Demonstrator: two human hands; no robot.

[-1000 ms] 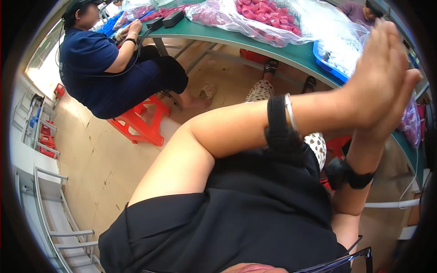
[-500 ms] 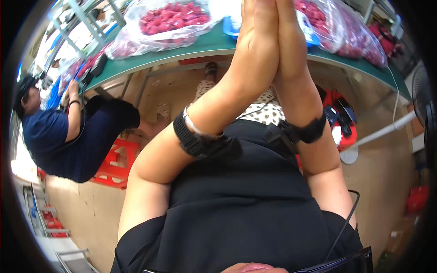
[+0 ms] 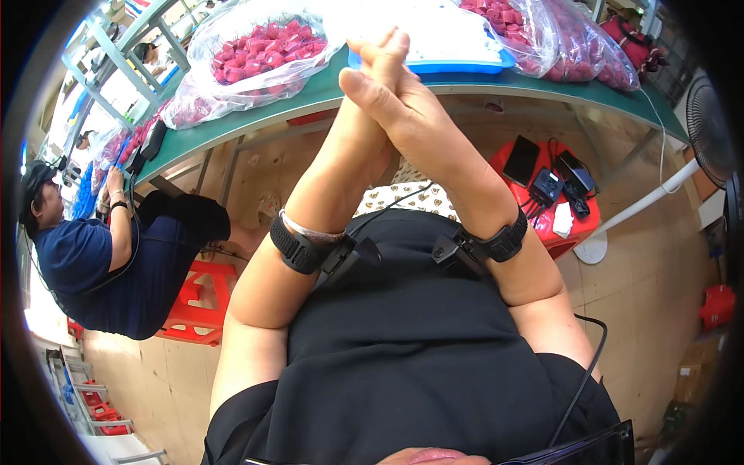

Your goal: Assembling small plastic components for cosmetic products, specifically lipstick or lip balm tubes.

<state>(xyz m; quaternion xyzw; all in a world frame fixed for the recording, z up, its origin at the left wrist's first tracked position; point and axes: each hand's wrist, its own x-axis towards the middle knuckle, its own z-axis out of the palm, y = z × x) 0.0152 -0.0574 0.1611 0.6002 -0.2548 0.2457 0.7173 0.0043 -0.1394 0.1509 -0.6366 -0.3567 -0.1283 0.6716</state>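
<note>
My two hands are clasped together, raised before the table's front edge. My right hand (image 3: 418,108) lies across my left hand (image 3: 358,120) and covers much of it, its thumb sticking out to the left. The fingers cross at the top, and which finger belongs to which hand is hard to tell. No object shows in either hand. Just beyond them, on the green table (image 3: 310,99), is a blue tray (image 3: 465,67) with white contents washed out by glare. Black straps with small devices sit around both forearms.
Clear bags of small red pieces, one at left (image 3: 267,54) and one at right (image 3: 570,54), lie on the table. A red stool (image 3: 542,239) at my right holds a phone and black adapters. Beyond it stands a fan (image 3: 709,132). A seated co-worker (image 3: 85,256) works at left.
My hands have come back from over the table toward me and gone from palms pressed together to fingers crossed. The tray and the stool's contents now show more fully.
</note>
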